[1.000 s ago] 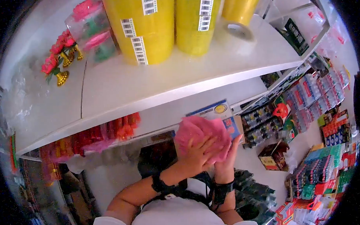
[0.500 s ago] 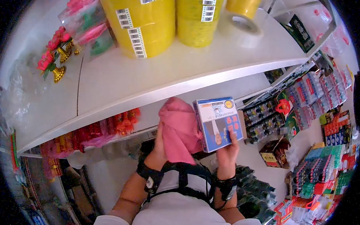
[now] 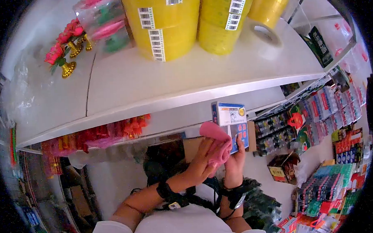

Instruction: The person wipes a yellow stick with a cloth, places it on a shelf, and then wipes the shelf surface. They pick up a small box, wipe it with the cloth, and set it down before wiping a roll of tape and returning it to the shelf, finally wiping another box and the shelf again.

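Note:
A bunched pink cloth [image 3: 218,146] is gripped in my left hand [image 3: 199,165], with the fingers wrapped round it. The cloth lies across the front of a blue and white printed box [image 3: 232,115] and hides its lower left part. My right hand [image 3: 235,162] holds that box from its lower right, thumb on the front face. The box stands tilted in front of the shelf edge, its top side facing away from me.
Rolls of yellow tape [image 3: 167,31] and a clear tape roll [image 3: 266,39] stand on the white shelf [image 3: 160,84]. Pink flower ornaments [image 3: 63,59] sit at its left. Red packets [image 3: 113,133] hang below. Packs of bottles [image 3: 317,105] and a cardboard box [image 3: 282,168] are at right.
My left hand has moved right with the pink cloth, from beside the box onto its front. The cloth is more bunched. My right hand keeps its hold on the box.

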Motion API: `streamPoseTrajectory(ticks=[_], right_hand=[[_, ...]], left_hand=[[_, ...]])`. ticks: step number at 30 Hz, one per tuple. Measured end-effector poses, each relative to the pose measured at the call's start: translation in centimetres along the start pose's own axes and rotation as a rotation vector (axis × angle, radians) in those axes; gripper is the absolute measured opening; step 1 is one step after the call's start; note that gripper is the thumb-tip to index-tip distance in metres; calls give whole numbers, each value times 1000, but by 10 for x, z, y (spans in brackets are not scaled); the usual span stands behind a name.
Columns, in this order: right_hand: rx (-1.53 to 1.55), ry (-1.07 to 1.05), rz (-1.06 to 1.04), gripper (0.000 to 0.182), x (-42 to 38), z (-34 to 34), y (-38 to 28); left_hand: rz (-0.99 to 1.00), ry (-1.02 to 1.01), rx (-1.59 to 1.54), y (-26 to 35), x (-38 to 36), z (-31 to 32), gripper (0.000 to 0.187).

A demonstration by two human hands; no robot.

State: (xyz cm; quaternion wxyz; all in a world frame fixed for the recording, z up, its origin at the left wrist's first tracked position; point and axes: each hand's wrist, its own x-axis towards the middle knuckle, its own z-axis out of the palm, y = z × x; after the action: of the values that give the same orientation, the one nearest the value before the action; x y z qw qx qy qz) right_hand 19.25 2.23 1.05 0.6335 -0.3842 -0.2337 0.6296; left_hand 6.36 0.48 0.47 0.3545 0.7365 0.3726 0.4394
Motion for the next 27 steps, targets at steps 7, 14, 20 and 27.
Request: streamPoseTrajectory(ticks=[7,14,20,27], right_hand=[[570,93,214,40,-6,2,-1],[559,181,285,44,-23,8,6],[651,155,170,40,-15,5,3],[287,-99,17,62,-25,7,12]], left_hand=[[-24,103,-121,-16,21,-24,62],[-547,385,-778,-43,30,-48,48],[-637,215,-1490,-18,16,-47,52],[-490,200,-903,-15,26,-45,67]])
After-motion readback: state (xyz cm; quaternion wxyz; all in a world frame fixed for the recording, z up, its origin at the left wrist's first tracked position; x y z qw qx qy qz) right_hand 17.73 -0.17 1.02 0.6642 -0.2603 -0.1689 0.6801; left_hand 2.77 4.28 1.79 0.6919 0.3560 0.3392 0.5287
